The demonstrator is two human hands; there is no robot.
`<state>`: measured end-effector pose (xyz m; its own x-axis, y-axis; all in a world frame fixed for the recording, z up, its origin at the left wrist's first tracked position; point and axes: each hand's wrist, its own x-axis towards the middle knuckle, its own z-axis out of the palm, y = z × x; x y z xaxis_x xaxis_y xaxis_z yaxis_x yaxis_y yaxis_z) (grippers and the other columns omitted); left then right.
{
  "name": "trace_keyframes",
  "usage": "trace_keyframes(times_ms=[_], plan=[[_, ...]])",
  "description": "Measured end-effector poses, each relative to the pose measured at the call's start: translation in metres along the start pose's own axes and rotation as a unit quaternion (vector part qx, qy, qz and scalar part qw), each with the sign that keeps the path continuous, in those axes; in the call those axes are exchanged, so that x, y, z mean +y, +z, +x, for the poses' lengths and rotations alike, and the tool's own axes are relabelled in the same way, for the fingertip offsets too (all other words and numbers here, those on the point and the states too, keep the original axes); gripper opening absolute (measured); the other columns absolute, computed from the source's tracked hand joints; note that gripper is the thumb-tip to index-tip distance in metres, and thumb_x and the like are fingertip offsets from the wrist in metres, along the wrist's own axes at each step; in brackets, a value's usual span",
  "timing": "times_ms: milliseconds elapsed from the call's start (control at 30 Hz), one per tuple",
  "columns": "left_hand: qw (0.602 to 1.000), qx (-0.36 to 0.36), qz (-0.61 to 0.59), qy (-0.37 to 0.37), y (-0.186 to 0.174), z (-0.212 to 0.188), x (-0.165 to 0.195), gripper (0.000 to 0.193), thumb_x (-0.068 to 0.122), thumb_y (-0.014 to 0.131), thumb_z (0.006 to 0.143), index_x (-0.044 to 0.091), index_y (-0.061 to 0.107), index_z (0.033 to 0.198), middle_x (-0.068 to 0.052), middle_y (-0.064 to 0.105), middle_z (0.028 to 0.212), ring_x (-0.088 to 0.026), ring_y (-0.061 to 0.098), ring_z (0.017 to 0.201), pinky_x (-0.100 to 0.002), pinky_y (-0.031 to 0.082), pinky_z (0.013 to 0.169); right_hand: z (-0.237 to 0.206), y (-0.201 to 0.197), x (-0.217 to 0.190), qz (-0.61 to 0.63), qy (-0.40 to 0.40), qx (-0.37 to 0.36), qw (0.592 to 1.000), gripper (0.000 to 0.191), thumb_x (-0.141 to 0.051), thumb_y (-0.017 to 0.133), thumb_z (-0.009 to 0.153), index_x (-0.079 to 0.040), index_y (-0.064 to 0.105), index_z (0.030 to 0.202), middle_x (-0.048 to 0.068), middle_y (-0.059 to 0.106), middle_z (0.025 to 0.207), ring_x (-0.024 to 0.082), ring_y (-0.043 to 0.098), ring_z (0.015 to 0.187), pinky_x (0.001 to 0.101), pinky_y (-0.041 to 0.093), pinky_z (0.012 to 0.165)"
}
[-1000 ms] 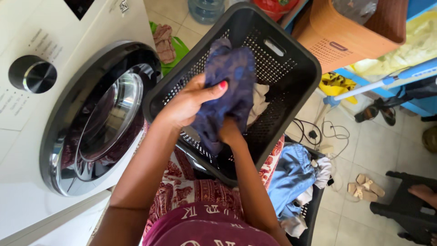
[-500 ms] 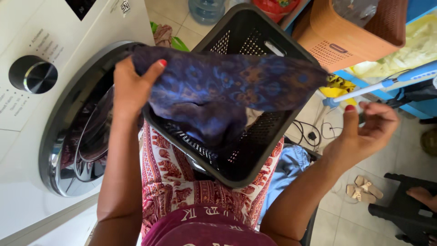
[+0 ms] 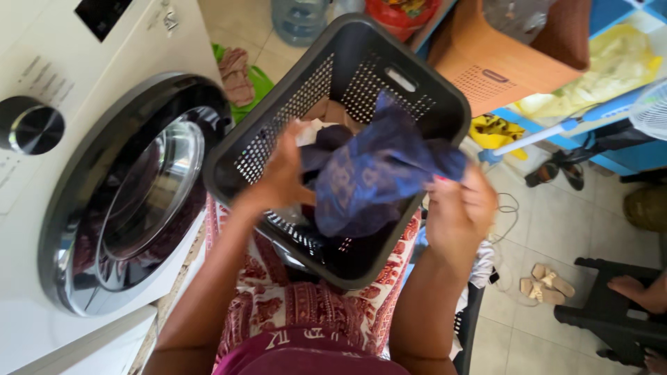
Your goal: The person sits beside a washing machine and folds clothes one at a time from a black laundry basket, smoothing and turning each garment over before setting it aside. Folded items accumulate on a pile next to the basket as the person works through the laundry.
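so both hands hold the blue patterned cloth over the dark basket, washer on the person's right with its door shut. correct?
Wrong on one point: the washing machine stands on the person's left, not the right, as the head view shows. The rest holds: the left hand and right hand both grip the blue patterned cloth over the dark basket, and the washer's door looks shut.

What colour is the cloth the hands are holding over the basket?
The cloth is dark blue with a fine lighter print, seen in the head view.
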<state>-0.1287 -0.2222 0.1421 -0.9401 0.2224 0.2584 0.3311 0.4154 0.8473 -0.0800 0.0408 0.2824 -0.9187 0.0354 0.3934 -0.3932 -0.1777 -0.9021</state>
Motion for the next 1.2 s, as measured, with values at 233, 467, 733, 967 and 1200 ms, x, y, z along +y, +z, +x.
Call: trace_keyframes(times_ms=[233,467,733,967,1200], plan=[[0.986,-0.116,-0.041,-0.113,0.134,-0.009,-0.052,0.052,0.021,0.066,0.095,0.005,0.058,0.144,-0.02,0.065,0.139,-0.033,0.06,0.132,-0.039,0.047,0.113,0.009,-0.033,-0.015,0.038,-0.078,-0.016,0.996,0.058,-0.012,0.074,0.101,0.001,0.043,0.149,0.014,0.054,0.136,0.021,0.057,0.124,0.0356,0.054,0.09],[0.816,-0.045,-0.57,-0.084,0.052,-0.002,0.034,0.062,0.001,0.068,0.093,0.002,0.047,0.151,-0.014,0.065,0.132,-0.021,0.062,0.117,-0.034,0.05,0.104,-0.037,-0.009,0.085,-0.37,0.084,-0.091,0.921,0.088,-0.024,0.096,0.072,0.008,0.052,0.142,0.022,0.061,0.137,0.031,0.06,0.122,0.0384,0.051,0.103],[0.986,-0.021,-0.161,-0.046,0.034,-0.046,0.056,0.09,0.017,0.084,0.076,0.003,0.037,0.152,-0.021,0.066,0.125,-0.039,0.065,0.113,-0.045,0.053,0.095,-0.069,-0.063,0.088,-0.017,0.118,0.188,0.975,0.059,-0.01,0.091,0.074,0.006,0.064,0.124,0.011,0.069,0.113,0.025,0.068,0.1,0.0377,0.057,0.095],[0.846,0.004,-0.442,-0.297,0.096,-0.046,-0.006,0.053,0.015,0.057,0.096,0.006,0.05,0.148,-0.018,0.068,0.13,-0.034,0.067,0.119,-0.044,0.055,0.1,-0.091,-0.077,0.135,0.114,0.2,0.235,0.944,0.06,-0.019,0.083,0.082,0.006,0.06,0.132,0.01,0.067,0.121,0.024,0.065,0.107,0.0372,0.053,0.098],[0.645,-0.006,-0.71,-0.284,0.131,-0.06,-0.018,0.04,0.02,0.051,0.1,0.003,0.056,0.135,-0.014,0.067,0.127,-0.029,0.068,0.112,-0.046,0.057,0.095,-0.143,-0.115,0.169,-0.043,0.231,0.211,0.949,0.064,-0.028,0.077,0.091,0.008,0.056,0.14,0.009,0.065,0.129,0.022,0.062,0.114,0.0355,0.049,0.101]])
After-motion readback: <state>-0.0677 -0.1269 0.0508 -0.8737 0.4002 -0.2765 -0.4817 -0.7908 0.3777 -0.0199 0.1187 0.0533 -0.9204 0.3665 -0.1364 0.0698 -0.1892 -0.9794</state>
